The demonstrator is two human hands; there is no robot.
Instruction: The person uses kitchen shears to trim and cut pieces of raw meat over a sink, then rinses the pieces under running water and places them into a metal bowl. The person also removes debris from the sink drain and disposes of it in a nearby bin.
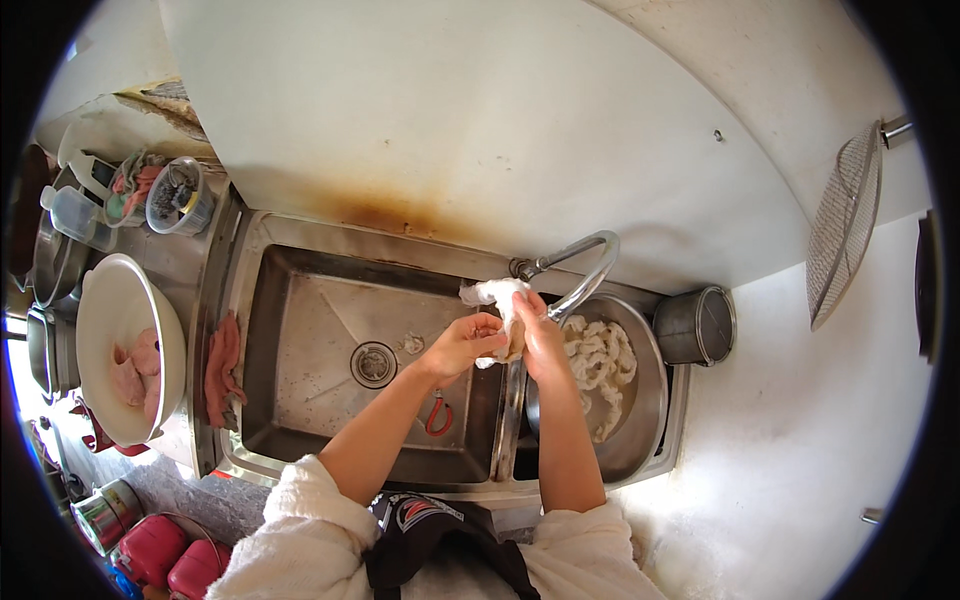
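Observation:
My left hand (pixel 466 346) and my right hand (pixel 537 334) both grip a limp, wet white piece (pixel 504 296), possibly offal, above the divider of a two-basin steel sink (pixel 506 442). Its upper end flops to the left; a tan patch shows between my fingers. Just right of my right hand, a large steel bowl (pixel 651 420) sits in the right basin, holding cloudy liquid and frilly off-white strips (pixel 604 360). Below my left hand, a tool with a red looped handle (pixel 439 418) lies in the left basin. Near the drain (pixel 373 365) is a small whitish scrap (pixel 412 343).
A curved chrome faucet (pixel 604 259) arches beside my right hand. A steel cylindrical container (pixel 694 326) stands right of the bowl. On the left counter are a pink cloth (pixel 223 371), a cream basin (pixel 169 337) with pink meat (pixel 146 352), and plastic tubs (pixel 196 214). A mesh strainer (pixel 846 225) hangs right.

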